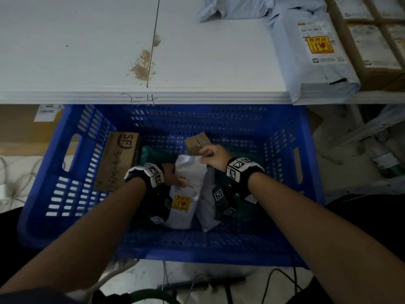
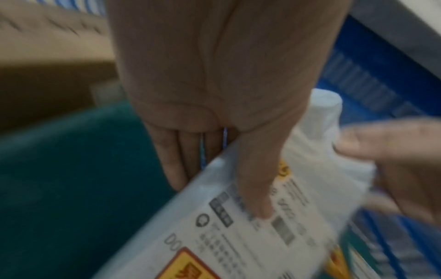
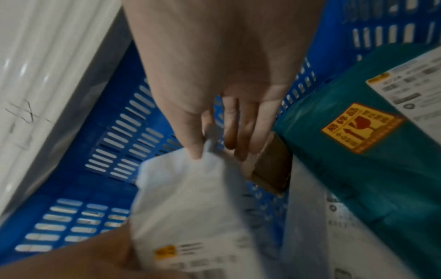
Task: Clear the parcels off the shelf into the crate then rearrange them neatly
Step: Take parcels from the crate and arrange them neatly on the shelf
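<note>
Both my hands are inside the blue crate [image 1: 219,244], on one white mailer parcel [image 1: 188,194] that carries a yellow sticker. My left hand [image 1: 173,176] grips its left edge, with the thumb [image 2: 257,188] on the label and the fingers [image 2: 176,166] under it. My right hand [image 1: 208,154] pinches the top corner of the white mailer parcel [image 3: 190,207] between thumb [image 3: 195,151] and fingers. A second white mailer [image 1: 208,211] lies just to the right. Green parcels [image 1: 153,154] lie underneath. One white parcel [image 1: 315,58] sits on the shelf [image 1: 87,51], overhanging its front edge.
A long SF cardboard box [image 1: 116,161] leans along the crate's left wall. A small cardboard box [image 1: 196,142] stands at the back, by my right hand. Crumpled mailers [image 1: 236,7] and taped cartons [image 1: 372,51] sit at the shelf's right. Cables [image 1: 282,279] run across the floor in front.
</note>
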A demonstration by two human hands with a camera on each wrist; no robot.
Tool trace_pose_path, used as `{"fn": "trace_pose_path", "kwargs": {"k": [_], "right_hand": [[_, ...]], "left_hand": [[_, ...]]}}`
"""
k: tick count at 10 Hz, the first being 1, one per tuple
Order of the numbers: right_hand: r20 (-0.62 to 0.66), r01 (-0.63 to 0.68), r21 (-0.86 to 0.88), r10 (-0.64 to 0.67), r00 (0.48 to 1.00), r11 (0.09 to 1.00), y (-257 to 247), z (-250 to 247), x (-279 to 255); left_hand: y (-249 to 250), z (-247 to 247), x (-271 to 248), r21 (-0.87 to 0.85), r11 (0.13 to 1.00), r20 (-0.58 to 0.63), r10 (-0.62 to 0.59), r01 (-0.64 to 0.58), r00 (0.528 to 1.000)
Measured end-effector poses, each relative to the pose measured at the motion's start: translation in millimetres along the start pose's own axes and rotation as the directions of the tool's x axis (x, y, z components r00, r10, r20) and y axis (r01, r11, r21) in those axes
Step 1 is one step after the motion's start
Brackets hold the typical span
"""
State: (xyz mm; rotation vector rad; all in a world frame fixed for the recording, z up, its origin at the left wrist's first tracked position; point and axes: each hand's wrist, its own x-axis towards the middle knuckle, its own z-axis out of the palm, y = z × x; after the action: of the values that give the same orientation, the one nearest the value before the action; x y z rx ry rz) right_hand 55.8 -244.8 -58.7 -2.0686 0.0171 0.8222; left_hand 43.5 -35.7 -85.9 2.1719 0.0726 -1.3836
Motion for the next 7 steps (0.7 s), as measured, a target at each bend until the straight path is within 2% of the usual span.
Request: {"fn": "trace_pose_path", "kwargs": {"k": [1,2,3,4,5,6,7], "right_hand": [[-0.03,-0.062,-0.216,0.057,0.998,0.974,7.3,3.8,9.9],[0.034,-0.095,-0.405,0.119,0.992,0.909,21.7,18.2,18.6],[0.091,-0.08,-0.543,0.153,0.984,0.836,32.0,38.5,25.6],[0.257,0.002,-0.638,0.211,0.943,0.77,40.8,56.2,45.2],[0.338,0.07,-0.697,0.24,0.91,0.714,40.1,72.1,57.7],[0.286,0.064,-0.776,0.26,0.922,0.628,50.6,87.4,72.3],[0.244,0.063,-0.834,0.265,0.933,0.549,61.3,98.0,81.2]], "left_hand": [[-24.9,-21.2,0.2,-0.107,0.989,-0.087,-0.11,0.101,0.99],[-53.8,-28.0,13.0,-0.145,0.978,-0.148,-0.173,0.152,0.974],[-91.3,-26.4,49.0,-0.155,0.971,-0.155,-0.208,0.184,0.966],[-95.0,-17.4,52.2,-0.068,0.972,-0.189,-0.236,0.227,0.953],[-80.4,-11.3,40.9,-0.047,0.969,-0.235,-0.245,0.241,0.94],[-76.9,-9.3,44.4,-0.065,0.973,-0.164,-0.231,0.223,0.959],[-76.9,-9.2,51.8,-0.062,0.969,-0.145,-0.244,0.238,0.959]]}}
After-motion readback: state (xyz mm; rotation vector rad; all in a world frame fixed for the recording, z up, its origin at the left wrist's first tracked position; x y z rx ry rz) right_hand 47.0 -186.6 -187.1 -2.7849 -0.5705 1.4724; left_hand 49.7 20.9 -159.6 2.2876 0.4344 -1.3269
